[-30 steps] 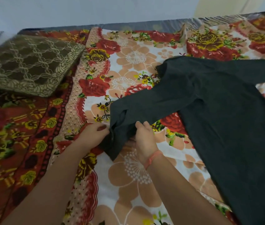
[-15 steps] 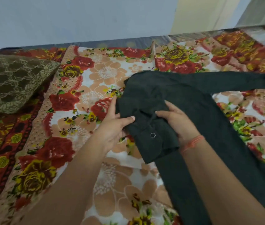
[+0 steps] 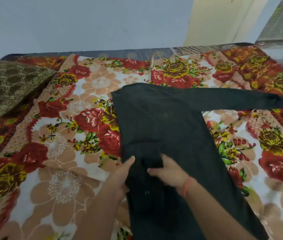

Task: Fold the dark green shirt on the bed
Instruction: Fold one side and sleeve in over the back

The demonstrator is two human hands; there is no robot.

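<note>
The dark green shirt (image 3: 163, 122) lies flat on the floral bedsheet (image 3: 64, 153), its body running from the middle toward the lower right. Its left sleeve is folded down over the body, the cuff near my hands. The other sleeve (image 3: 241, 99) stretches out to the right. My left hand (image 3: 121, 174) holds the shirt's left edge, thumb on top of the cloth. My right hand (image 3: 168, 172), with an orange band at the wrist, presses the folded sleeve, fingers curled on the fabric. A small snap shows on the cuff (image 3: 146, 192).
An olive patterned cushion (image 3: 8, 85) lies at the far left of the bed. The far bed edge (image 3: 102, 54) meets a pale wall. A cream door and a vented unit stand at the upper right.
The left sleeve has been carried from the bed's left side across onto the shirt body and laid down. Both hands moved right and down with it. The view shifted right.
</note>
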